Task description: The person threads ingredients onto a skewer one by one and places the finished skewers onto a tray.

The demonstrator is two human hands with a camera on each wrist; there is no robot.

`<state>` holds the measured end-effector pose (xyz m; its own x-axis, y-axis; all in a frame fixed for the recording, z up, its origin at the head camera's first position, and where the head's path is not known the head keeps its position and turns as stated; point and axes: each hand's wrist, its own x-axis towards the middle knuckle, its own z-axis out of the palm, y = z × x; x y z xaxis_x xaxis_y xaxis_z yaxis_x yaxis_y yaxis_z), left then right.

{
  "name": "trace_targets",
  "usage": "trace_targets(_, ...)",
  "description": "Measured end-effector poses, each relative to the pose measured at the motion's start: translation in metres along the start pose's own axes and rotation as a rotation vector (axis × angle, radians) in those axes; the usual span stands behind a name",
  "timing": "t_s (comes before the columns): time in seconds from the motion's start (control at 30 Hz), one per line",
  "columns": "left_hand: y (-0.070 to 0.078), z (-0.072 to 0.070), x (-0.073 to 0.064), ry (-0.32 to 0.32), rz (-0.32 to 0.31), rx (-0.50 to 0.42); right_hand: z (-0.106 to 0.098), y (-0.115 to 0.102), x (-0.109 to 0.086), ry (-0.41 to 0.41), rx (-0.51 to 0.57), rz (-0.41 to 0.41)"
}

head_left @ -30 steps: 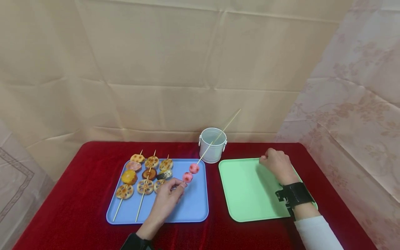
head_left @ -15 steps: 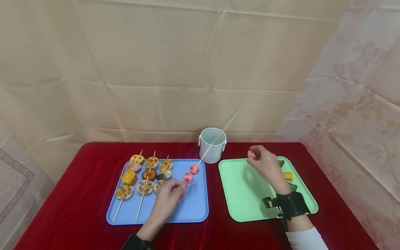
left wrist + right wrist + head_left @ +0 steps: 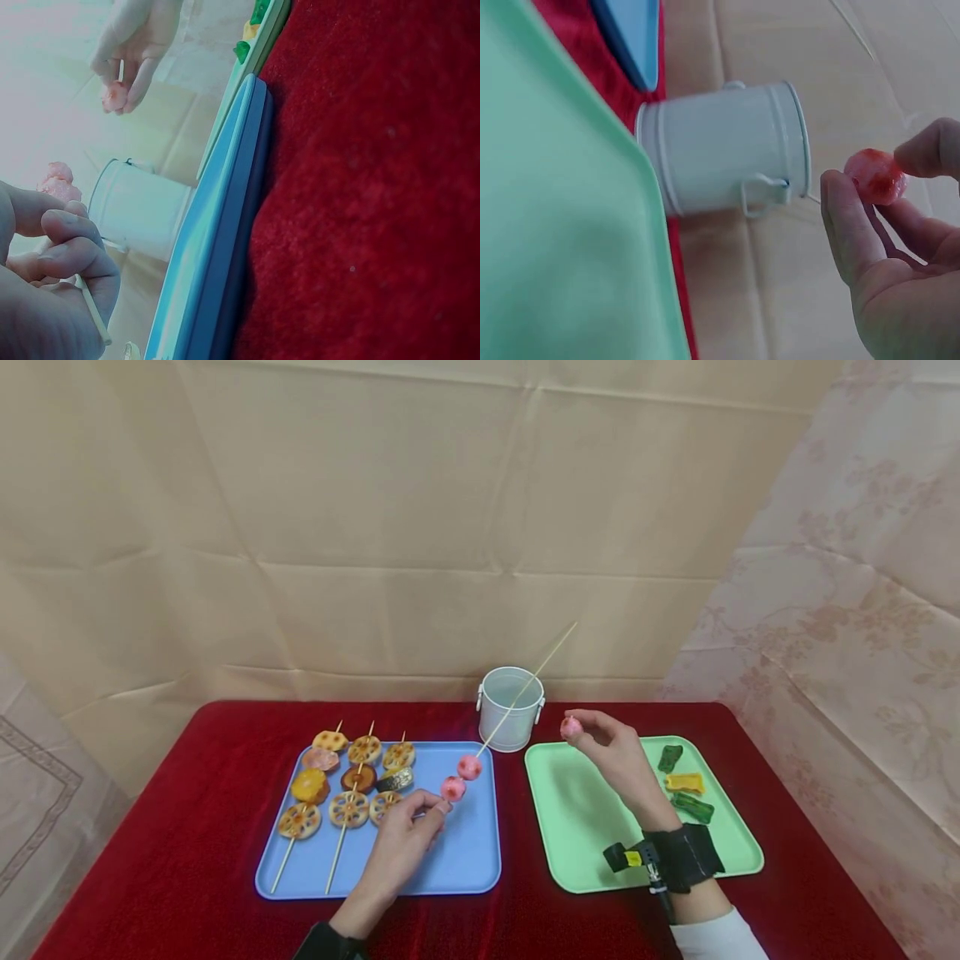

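In the head view my left hand (image 3: 407, 841) grips a bamboo skewer (image 3: 540, 669) near its lower end, over the blue tray (image 3: 468, 860). Two pink balls (image 3: 453, 788) are threaded on it just beyond my fingers, and its bare tip slants up to the right past the bucket. The skewer's butt end pokes out below my curled fingers in the left wrist view. Above the green tray (image 3: 577, 852), my right hand (image 3: 618, 766) pinches a loose pink ball (image 3: 877, 176) between thumb and fingertips, apart from the skewer.
A white metal bucket (image 3: 510, 727) stands behind the trays. Finished-looking skewers with lotus root slices (image 3: 348, 808) lie on the blue tray's left side. On the green tray's right are green pieces (image 3: 693, 807) and a yellow piece (image 3: 685, 783). Red cloth (image 3: 172, 835) covers the table.
My right hand has moved left from the green tray's far right, bringing a pink ball into sight and uncovering the green and yellow pieces. The left hand and skewer stay nearly still.
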<state>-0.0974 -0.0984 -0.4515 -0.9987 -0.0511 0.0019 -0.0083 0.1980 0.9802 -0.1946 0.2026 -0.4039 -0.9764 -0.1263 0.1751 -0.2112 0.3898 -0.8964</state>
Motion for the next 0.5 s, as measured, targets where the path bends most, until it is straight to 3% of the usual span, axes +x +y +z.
trace_targets(0.23, -0.001, 0.001, -0.001, -0.006, 0.005, -0.008, 0.014, 0.004, 0.004, -0.019, 0.313, 0.037)
trace_targets(0.5, -0.001, 0.002, -0.001, -0.006, 0.019, -0.001, 0.025, -0.001, 0.004, -0.003, 0.37, 0.08)
